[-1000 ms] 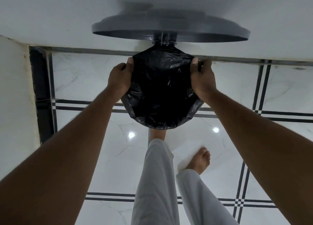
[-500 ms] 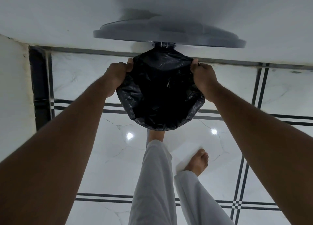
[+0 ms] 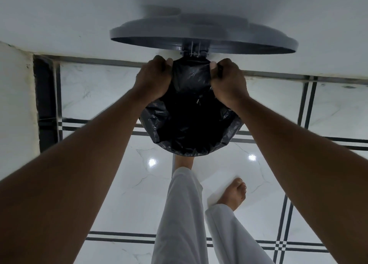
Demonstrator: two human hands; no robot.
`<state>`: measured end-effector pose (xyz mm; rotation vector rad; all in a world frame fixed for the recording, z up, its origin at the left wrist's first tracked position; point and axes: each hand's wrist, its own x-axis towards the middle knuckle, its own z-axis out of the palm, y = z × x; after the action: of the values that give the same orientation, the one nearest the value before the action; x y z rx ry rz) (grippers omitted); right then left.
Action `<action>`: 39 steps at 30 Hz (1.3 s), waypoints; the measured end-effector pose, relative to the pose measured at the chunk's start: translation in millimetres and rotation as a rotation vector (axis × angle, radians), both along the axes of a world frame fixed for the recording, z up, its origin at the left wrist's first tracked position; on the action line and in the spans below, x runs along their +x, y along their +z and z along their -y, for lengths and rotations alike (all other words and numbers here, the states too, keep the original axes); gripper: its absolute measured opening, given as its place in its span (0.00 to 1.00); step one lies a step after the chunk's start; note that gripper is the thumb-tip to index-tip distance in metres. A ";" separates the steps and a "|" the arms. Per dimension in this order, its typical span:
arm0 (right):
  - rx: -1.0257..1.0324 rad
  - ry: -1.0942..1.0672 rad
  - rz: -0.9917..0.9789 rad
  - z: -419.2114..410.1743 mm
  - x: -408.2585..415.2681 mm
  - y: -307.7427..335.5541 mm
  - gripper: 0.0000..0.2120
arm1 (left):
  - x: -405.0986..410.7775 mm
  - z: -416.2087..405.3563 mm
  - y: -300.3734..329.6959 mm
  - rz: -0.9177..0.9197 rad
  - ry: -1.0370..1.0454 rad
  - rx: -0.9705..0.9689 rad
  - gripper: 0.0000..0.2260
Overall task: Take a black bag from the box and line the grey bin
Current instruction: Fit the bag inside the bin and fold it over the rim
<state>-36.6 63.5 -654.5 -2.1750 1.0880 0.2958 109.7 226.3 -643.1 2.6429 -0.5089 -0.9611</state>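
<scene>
The grey bin stands against the wall with its round lid (image 3: 203,34) swung up on the hinge. The black bag (image 3: 189,124) covers the bin's mouth and drapes over its rim, hiding the bin's body. My left hand (image 3: 153,78) and my right hand (image 3: 229,80) both grip the bag's edge at the back of the rim, just under the hinge, close together with fingers curled into the plastic. The box of bags is not in view.
White marble floor tiles (image 3: 129,174) with dark stripes lie below. My legs in white trousers (image 3: 183,214) and bare feet stand right in front of the bin. A white wall (image 3: 59,15) runs behind it, and a wall corner (image 3: 18,104) is at the left.
Both hands have moved inward and toward the back of the rim, drawing the bag's edge together under the hinge. The lid stays raised.
</scene>
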 end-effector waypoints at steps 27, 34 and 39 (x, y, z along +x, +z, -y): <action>0.779 -1.330 0.095 -129.3 -114.8 47.5 0.15 | -168.2 -115.6 34.0 -0.671 1.368 -0.452 0.15; 0.874 -1.366 0.142 -119.5 -118.1 35.7 0.11 | -160.9 -131.7 7.1 -0.852 1.357 -0.532 0.17; 0.891 -1.393 0.172 -114.8 -125.1 27.4 0.16 | -163.5 -135.3 -0.6 -0.884 1.383 -0.605 0.17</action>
<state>-161.8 178.4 -627.1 -0.4043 1.6454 -0.0715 -53.9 361.6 -643.8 1.2205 0.9468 -1.0090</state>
